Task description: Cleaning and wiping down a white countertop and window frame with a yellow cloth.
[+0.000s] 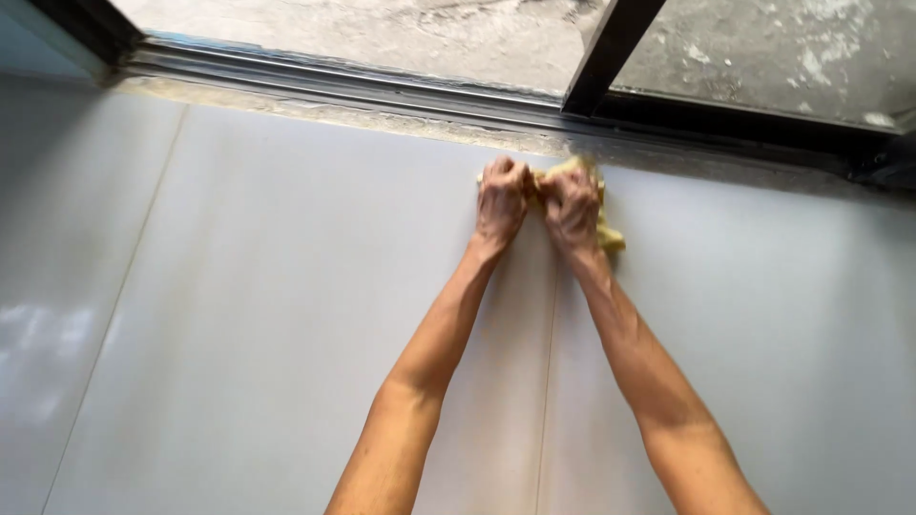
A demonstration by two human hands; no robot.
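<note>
Both arms stretch to the far edge of a smooth, glossy pale tiled floor (267, 315). The left hand (501, 198) and right hand (572, 205) are clenched side by side, their grip closed on a crumpled yellow cloth (607, 236), just short of the dark metal door track (382, 91) and rough concrete (401, 33) beyond.

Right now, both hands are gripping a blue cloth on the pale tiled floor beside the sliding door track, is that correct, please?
Not quite: the cloth is yellow, not blue. The head view shows the left hand and right hand gripping it on the pale tiled floor beside the sliding door track.
</note>
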